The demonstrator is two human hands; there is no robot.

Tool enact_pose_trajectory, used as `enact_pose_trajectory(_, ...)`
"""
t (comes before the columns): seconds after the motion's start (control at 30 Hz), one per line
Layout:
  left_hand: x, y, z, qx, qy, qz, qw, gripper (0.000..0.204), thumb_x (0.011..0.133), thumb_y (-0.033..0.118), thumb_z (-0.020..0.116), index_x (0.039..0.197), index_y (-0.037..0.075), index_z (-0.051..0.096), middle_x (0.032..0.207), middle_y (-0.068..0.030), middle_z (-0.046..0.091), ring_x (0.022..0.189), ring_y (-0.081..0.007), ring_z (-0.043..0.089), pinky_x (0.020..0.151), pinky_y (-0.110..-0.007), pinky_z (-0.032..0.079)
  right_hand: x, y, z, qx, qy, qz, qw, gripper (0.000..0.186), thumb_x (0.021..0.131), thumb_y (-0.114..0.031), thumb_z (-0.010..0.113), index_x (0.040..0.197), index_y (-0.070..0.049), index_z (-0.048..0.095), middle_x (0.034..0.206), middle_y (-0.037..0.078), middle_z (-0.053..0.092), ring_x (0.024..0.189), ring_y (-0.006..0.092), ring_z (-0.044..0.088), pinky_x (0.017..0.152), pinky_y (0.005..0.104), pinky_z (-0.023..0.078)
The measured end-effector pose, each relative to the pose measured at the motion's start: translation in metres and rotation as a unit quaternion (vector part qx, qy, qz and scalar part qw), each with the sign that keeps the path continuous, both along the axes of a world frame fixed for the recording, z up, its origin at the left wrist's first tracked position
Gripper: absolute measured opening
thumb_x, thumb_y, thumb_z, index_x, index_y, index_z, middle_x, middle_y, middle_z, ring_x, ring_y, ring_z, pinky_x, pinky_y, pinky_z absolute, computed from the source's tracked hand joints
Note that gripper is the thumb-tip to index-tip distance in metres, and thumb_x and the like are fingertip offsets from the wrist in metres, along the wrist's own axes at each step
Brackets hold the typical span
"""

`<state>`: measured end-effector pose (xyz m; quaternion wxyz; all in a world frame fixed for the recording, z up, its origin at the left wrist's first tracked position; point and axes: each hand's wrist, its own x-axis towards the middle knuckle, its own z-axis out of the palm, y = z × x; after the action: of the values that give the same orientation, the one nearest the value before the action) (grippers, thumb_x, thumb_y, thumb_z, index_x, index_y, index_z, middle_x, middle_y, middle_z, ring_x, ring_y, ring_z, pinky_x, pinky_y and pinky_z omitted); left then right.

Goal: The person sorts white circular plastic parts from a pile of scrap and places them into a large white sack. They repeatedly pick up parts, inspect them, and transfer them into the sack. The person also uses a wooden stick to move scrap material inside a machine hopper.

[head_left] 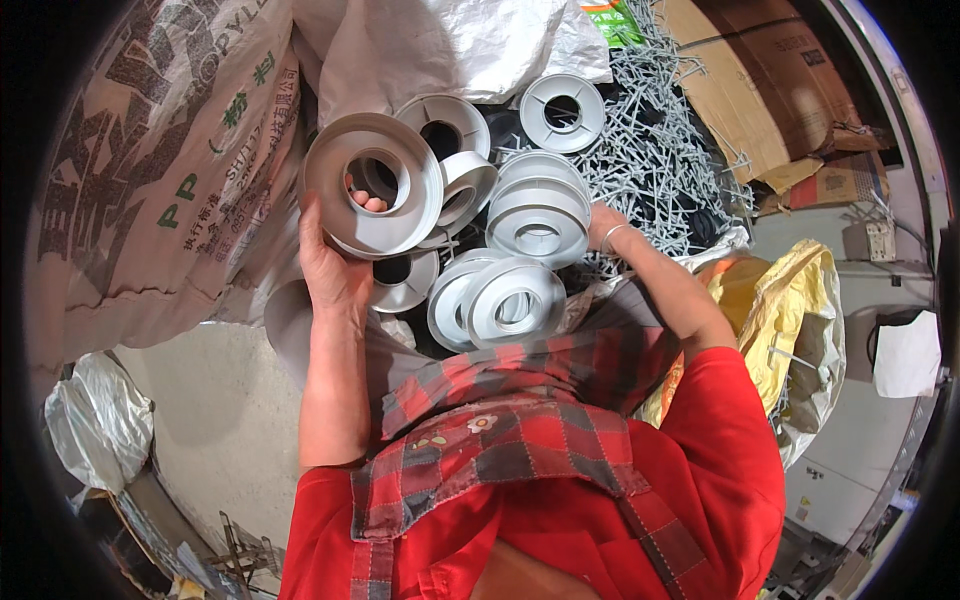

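Note:
In my left hand is a light grey plastic ring with a raised collar, held up at the left; my fingertips show through its central hole. My right hand meets the right edge of several overlapping grey rings, and its fingers are hidden behind them. Two more rings lean together nearer to me, above my lap. Behind the held ring are a spoked ring and a tilted ring. Another spoked ring lies at the far middle, and one sits below the held ring.
Many thin grey plastic sticks are heaped at the far right, beside brown cardboard. A large printed woven sack fills the left, with a white sack at the back. A yellow bag stands by my right arm.

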<state>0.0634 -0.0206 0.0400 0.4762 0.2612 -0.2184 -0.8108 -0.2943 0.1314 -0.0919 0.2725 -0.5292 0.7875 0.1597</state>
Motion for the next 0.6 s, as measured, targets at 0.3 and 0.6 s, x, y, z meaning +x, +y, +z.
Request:
enact_pose_trajectory(0.3,-0.002,-0.001,0.003,0.027,-0.018,0.005,0.999,0.043,0.092,0.037,0.050,0.110,-0.002,0.056,0.088,-0.0105,0.062,0.082,-0.0236,0.061,0.083,-0.036,0.049,-0.044,0.010,0.098,0.004,0.093,0.039,0.995,0.054,0.072,-0.004,0.061,0.123,-0.011,0.046,0.110,0.024,0.056,0.104,0.0382,0.057,0.086,0.0422,0.048)
enact_pose_trajectory(0.6,0.003,0.002,0.004,0.026,-0.004,-0.013,1.000,0.035,0.091,0.035,0.056,0.108,0.004,0.057,0.085,-0.0067,0.062,0.077,-0.0199,0.063,0.077,-0.033,0.052,-0.100,0.060,0.235,-0.149,0.109,-0.113,0.976,0.071,0.057,0.002,0.066,0.125,-0.008,0.050,0.097,0.020,0.063,0.092,0.0323,0.062,0.079,0.0381,0.051)
